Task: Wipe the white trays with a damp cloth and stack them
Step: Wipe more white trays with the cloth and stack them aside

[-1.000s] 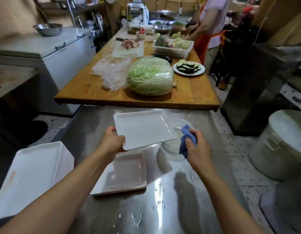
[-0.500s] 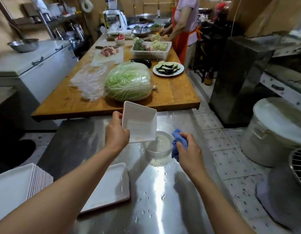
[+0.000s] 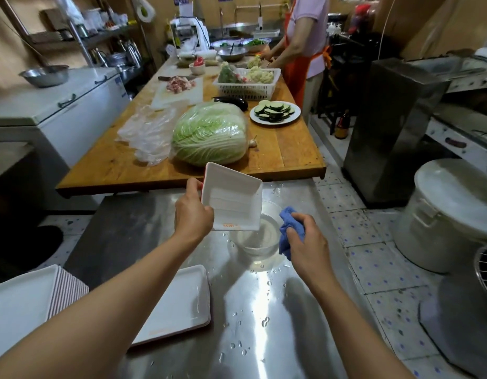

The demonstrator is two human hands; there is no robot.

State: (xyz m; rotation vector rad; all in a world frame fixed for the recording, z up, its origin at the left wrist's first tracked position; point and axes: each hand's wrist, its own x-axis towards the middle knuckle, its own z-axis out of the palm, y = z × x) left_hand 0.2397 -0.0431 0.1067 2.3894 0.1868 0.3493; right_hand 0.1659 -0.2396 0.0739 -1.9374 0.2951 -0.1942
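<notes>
Left hand [image 3: 193,214] grips tilted white tray [image 3: 232,202]; right hand [image 3: 305,242] clutches blue cloth [image 3: 290,231] at tray's 4 o'clock, nearer.

Dim, glare on wet steel table [image 3: 264,310]

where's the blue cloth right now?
Head view, right of centre: the blue cloth is bunched in the right hand, just right of the clear water bowl on the steel table.
</notes>
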